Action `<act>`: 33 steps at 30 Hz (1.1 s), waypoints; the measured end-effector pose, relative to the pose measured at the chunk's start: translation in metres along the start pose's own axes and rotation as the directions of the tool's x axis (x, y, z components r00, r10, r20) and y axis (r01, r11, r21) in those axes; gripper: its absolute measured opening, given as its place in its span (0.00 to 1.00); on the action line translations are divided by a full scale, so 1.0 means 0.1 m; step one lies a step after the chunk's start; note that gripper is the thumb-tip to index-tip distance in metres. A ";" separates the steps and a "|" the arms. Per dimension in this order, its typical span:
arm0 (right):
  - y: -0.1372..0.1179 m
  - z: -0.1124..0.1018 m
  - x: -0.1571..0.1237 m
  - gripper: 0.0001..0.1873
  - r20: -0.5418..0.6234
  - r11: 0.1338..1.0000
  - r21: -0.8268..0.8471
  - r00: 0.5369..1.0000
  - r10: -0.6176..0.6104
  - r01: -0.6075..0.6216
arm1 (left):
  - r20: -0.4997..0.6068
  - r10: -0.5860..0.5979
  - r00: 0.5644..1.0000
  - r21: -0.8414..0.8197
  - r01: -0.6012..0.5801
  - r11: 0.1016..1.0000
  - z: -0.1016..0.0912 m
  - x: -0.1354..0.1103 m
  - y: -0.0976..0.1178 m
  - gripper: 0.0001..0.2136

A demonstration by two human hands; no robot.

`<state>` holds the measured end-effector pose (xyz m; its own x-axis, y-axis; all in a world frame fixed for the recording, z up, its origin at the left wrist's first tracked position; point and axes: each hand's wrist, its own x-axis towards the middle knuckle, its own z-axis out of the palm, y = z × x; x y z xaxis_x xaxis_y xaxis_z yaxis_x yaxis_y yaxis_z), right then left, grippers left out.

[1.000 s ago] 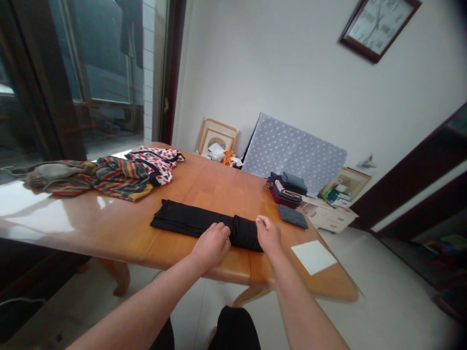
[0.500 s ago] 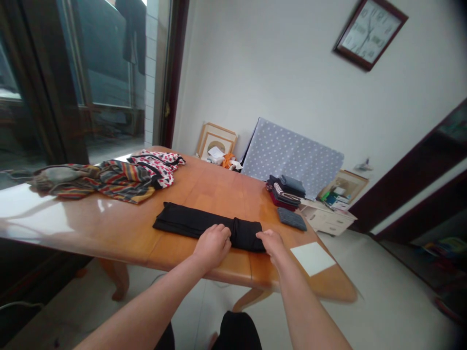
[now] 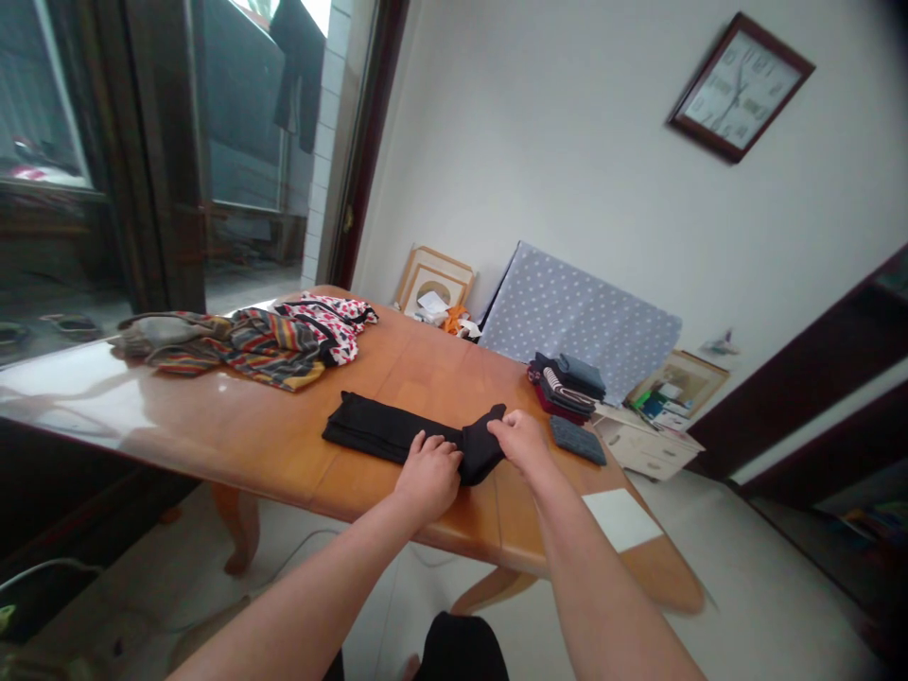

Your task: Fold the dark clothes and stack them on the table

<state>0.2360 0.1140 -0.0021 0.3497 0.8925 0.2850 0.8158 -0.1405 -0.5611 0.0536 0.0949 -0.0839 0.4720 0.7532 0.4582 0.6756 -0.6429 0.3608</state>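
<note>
A long folded black cloth [image 3: 379,430] lies across the wooden table [image 3: 234,416], its right end raised in a narrow flap. My left hand [image 3: 429,476] sits on the cloth's near edge, fingers curled over it. My right hand [image 3: 521,440] holds the raised end between fingers and thumb, just right of my left hand. The part of the cloth beneath my hands is hidden.
A striped cloth [image 3: 262,350] and a red-and-white patterned garment [image 3: 330,326] lie at the far left of the table. Folded clothes [image 3: 566,383], a grey-blue folded cloth [image 3: 577,440] and a white sheet [image 3: 622,519] lie on the right.
The right end of the black cloth now lifts off the table in my right hand, and it has narrowed. My left hand stays on the cloth. The whole view has shifted slightly.
</note>
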 end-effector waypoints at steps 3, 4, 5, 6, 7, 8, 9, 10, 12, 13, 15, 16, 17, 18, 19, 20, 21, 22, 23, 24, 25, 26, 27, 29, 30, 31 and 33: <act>-0.20 0.09 0.01 0.12 0.049 0.996 -0.068 0.997 -0.051 0.054 | 0.005 0.011 1.000 0.003 -0.011 1.000 0.00 0.00 0.00 0.12; -0.26 0.13 0.01 0.13 0.069 0.994 -0.088 0.995 -0.066 0.072 | 0.008 0.005 1.000 0.002 -0.005 1.000 0.00 0.00 0.00 0.11; -0.31 0.18 0.01 0.13 0.087 0.991 -0.105 0.993 -0.077 0.086 | 0.012 -0.003 1.000 0.000 0.003 1.000 0.00 0.00 0.00 0.11; -0.36 0.22 0.01 0.14 0.104 0.989 -0.116 0.991 -0.085 0.097 | 0.016 -0.014 1.000 -0.002 0.014 1.000 -0.01 -0.01 -0.01 0.10; -0.41 0.27 0.02 0.14 0.116 0.987 -0.122 0.989 -0.089 0.103 | 0.020 -0.027 0.999 -0.003 0.027 1.000 -0.02 -0.01 -0.01 0.10; -0.45 0.32 0.02 0.13 0.119 0.987 -0.124 0.989 -0.092 0.107 | 0.023 -0.041 0.999 -0.005 0.041 0.999 -0.03 -0.03 -0.01 0.09; -0.50 0.37 0.01 0.13 0.118 0.986 -0.123 0.989 -0.094 0.108 | 0.025 -0.054 0.998 -0.008 0.055 0.998 -0.04 -0.04 -0.02 0.09; -0.54 0.42 0.01 0.12 0.116 0.987 -0.119 0.989 -0.097 0.111 | 0.025 -0.066 0.997 -0.010 0.066 0.998 -0.06 -0.07 -0.04 0.09; -0.60 0.52 -0.02 0.10 0.116 0.987 -0.106 0.987 -0.109 0.121 | 0.012 -0.085 0.996 -0.006 0.085 0.996 -0.12 -0.14 -0.08 0.09; -0.63 0.57 -0.04 0.11 0.124 0.988 -0.093 0.986 -0.115 0.126 | -0.002 -0.092 0.996 0.001 0.092 0.996 -0.16 -0.18 -0.12 0.09; -0.66 0.68 -0.09 0.14 0.160 0.991 -0.040 0.980 -0.118 0.125 | -0.035 -0.106 0.994 0.027 0.106 0.994 -0.27 -0.27 -0.19 0.09; -0.66 0.72 -0.11 0.15 0.181 0.994 0.000 0.977 -0.111 0.113 | -0.048 -0.111 0.993 0.038 0.113 0.993 -0.32 -0.31 -0.24 0.09; -0.66 0.75 -0.13 0.16 0.198 0.995 0.047 0.975 -0.100 0.093 | -0.055 -0.119 0.991 0.047 0.121 0.992 -0.38 -0.35 -0.28 0.10; -0.65 0.78 -0.15 0.17 0.209 0.993 0.101 0.974 -0.087 0.067 | -0.057 -0.129 0.990 0.051 0.132 0.990 -0.44 -0.39 -0.32 0.10; -0.63 0.78 -0.15 0.17 0.211 0.987 0.155 0.975 -0.074 0.041 | -0.056 -0.142 0.988 0.051 0.144 0.988 -0.49 -0.43 -0.35 0.09; -0.61 0.78 -0.16 0.16 0.205 0.979 0.205 0.977 -0.063 0.020 | -0.057 -0.157 0.986 0.047 0.160 0.986 -0.54 -0.47 -0.38 0.09; -0.58 0.76 -0.15 0.15 0.192 0.969 0.247 0.980 -0.054 0.005 | -0.060 -0.175 0.983 0.042 0.177 0.983 -0.57 -0.50 -0.40 0.08; -0.54 0.73 -0.15 0.14 0.176 0.961 0.276 0.983 -0.051 0.000 | -0.066 -0.191 0.979 0.035 0.194 0.980 -0.59 -0.52 -0.42 0.08; -0.49 0.69 -0.14 0.13 0.157 0.956 0.292 0.986 -0.052 0.004 | -0.074 -0.205 0.976 0.026 0.208 0.978 -0.60 -0.54 -0.43 0.07; -0.44 0.66 -0.15 0.13 0.137 0.956 0.292 0.989 -0.054 0.012 | -0.085 -0.218 0.972 0.017 0.220 0.975 -0.60 -0.55 -0.44 0.07; -0.38 0.63 -0.16 0.13 0.114 0.959 0.281 0.992 -0.059 0.025 | -0.097 -0.233 0.968 0.008 0.235 0.972 -0.60 -0.55 -0.44 0.08; -0.31 0.60 -0.19 0.14 0.091 0.964 0.263 0.993 -0.068 0.042 | -0.109 -0.251 0.962 -0.002 0.253 0.968 -0.59 -0.54 -0.45 0.09; -0.25 0.57 -0.23 0.14 0.073 0.967 0.245 0.994 -0.083 0.062 | -0.121 -0.269 0.956 -0.013 0.269 0.963 -0.57 -0.53 -0.46 0.11; -0.11 0.55 -0.35 0.15 0.049 0.967 0.223 0.989 -0.136 0.122 | -0.143 -0.290 0.946 -0.031 0.288 0.957 -0.55 -0.49 -0.48 0.16; -0.04 0.54 -0.43 0.16 0.048 0.962 0.215 0.982 -0.181 0.167 | -0.149 -0.285 0.947 -0.037 0.283 0.958 -0.55 -0.46 -0.49 0.20; 0.02 0.54 -0.51 0.17 0.056 0.954 0.203 0.970 -0.235 0.220 | -0.149 -0.269 0.952 -0.040 0.266 0.963 -0.54 -0.44 -0.51 0.23; 0.11 0.56 -0.65 0.24 0.087 0.930 0.155 0.934 -0.348 0.332 | -0.128 -0.214 0.968 -0.032 0.212 0.977 -0.54 -0.38 -0.54 0.28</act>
<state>0.1969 0.0783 -0.0705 0.0026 0.9194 0.3933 0.8036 0.2322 -0.5480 -0.0313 0.0940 -0.0769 0.2404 0.8492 0.4701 0.7420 -0.4730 0.4751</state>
